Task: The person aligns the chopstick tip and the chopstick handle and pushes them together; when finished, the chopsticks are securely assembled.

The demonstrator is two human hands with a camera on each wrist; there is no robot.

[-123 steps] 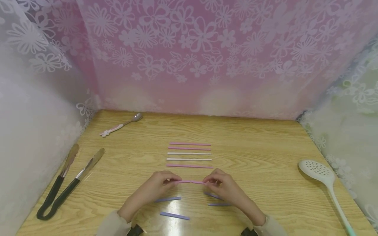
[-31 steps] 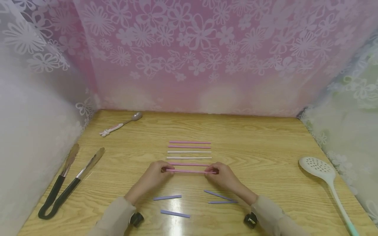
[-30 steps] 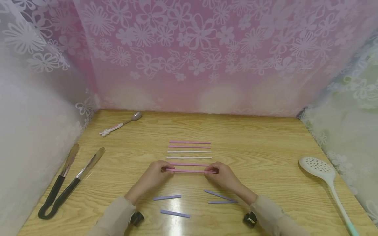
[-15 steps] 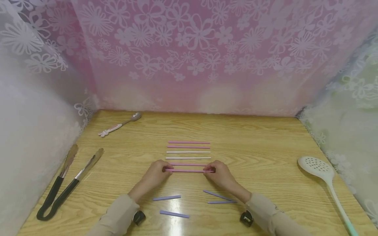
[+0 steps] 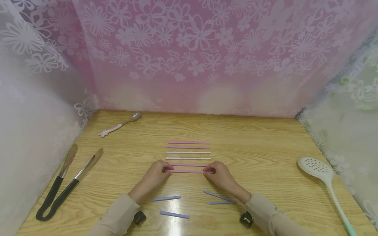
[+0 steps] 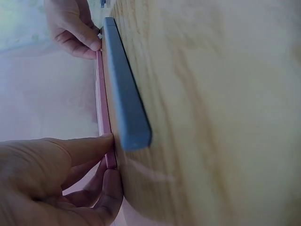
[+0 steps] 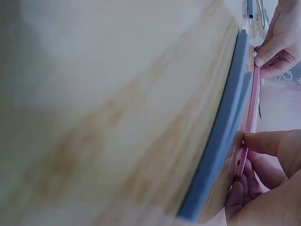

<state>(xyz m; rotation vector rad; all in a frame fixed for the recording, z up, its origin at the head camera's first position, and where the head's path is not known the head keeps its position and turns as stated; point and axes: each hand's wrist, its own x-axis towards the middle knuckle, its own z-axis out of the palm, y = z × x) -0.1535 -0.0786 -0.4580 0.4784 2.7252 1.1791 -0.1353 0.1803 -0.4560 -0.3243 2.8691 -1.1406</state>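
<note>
Between finger and thumb, my left hand pinches the left end of a thin pink stick lying on the table. My right hand pinches its other end in the same way. Just beyond it lies a parallel pink stick, followed by two white sticks and two more pink sticks, all in a row. In the left wrist view a blue-purple stick lies close to the camera. Two blue-purple sticks appear in the right wrist view, below the held pink one.
Several shorter blue-purple sticks lie near the front of the wooden table. Black-handled tongs rest at the left, and a spoon at the back left. A white slotted spoon lies at the right. Flowered curtains surround the table.
Four seconds ago both hands held the pink stick nearer the front, with a bend at its middle. It now lies straight beside the row. Over the last second the hands have hardly moved.
</note>
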